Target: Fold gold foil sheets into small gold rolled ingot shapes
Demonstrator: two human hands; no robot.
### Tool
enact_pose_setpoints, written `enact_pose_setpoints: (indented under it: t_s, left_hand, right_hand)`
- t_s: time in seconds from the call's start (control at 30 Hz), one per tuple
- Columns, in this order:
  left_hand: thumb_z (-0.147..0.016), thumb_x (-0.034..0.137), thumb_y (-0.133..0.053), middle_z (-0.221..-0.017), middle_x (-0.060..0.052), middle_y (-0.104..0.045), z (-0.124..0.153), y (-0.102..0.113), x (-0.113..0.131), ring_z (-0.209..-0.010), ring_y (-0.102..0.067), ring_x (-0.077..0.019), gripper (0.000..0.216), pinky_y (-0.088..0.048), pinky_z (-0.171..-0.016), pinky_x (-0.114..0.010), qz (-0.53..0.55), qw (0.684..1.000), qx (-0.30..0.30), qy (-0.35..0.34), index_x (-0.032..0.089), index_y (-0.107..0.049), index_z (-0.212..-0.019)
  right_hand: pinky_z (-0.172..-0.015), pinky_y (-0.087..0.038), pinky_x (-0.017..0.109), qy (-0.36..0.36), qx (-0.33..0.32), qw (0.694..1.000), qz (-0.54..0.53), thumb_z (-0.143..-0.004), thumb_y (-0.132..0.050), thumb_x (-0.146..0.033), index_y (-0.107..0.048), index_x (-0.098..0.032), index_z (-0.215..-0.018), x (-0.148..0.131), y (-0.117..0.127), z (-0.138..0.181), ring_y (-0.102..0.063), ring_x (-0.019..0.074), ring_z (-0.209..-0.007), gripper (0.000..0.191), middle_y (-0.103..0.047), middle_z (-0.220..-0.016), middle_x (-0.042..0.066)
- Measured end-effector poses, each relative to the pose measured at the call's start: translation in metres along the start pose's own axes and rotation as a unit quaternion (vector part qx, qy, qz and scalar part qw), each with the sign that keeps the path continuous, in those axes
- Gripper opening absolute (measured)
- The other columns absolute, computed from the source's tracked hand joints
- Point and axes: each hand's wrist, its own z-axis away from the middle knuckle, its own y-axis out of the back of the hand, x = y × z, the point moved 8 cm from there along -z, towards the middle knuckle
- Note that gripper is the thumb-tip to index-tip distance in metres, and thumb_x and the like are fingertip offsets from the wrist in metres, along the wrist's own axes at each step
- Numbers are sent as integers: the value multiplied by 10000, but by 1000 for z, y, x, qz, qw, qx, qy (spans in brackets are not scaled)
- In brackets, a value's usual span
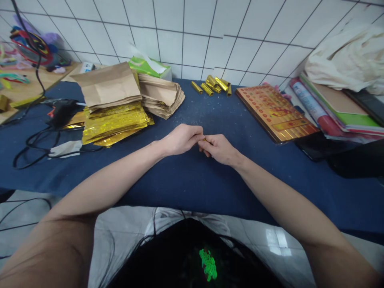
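Left end of blue cloth-covered surface: black glue gun, corded. Next, shiny gold foil sheets stacked, brown paper sheets on top. Left hand mid-surface, fingers curled closed, pinching small gold piece, mostly hidden. Rolled gold foil tubes grouped near far edge. Right hand: thumb and fingers closed on same piece. Toward right end: flat orange-and-gold printed rectangular pack.

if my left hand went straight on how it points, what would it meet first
Most likely the right hand: it lies directly ahead of the left hand, so close that any gap is hard to see.
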Motion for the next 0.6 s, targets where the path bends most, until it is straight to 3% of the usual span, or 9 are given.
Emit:
enact_pose_setpoints:
  t_s: [0.23,0.37,0.47,0.6]
  left_hand:
    - [-850,246,-422,-531,30,-487,-3,36,-25,-516,-416,-79,276,-318,-538,-218,0,993,109,47,151,-484,-598]
    - [-838,249,-457,-517,26,-507,-5,40,-37,-491,-421,-71,282,-323,-516,-210,32,993,99,56,147,-486,-577]
    - [-860,316,-458,-479,18,-512,-6,32,-48,-436,-424,-65,329,-322,-471,-202,111,985,61,113,142,-511,-586]
    - [-906,440,-356,-404,6,-473,1,10,-63,-336,-395,-62,486,-287,-392,-205,224,945,-28,239,142,-521,-559]
  right_hand:
    - [-431,-278,215,-29,33,999,-19,-864,-379,-549,-500,-171,-597,5,12,1,-335,53,-369,479,-431,-414,-58]
    - [-493,-289,233,17,83,990,116,-895,-331,-508,-473,-176,-576,1,21,2,-377,73,-432,482,-438,-465,-39]
    - [-518,-261,258,37,128,944,302,-913,-315,-442,-501,-171,-599,-4,24,4,-440,102,-495,454,-505,-534,-2]
    - [-523,-232,277,61,161,868,465,-924,-324,-387,-575,-155,-691,-9,22,7,-519,136,-592,413,-614,-672,49]
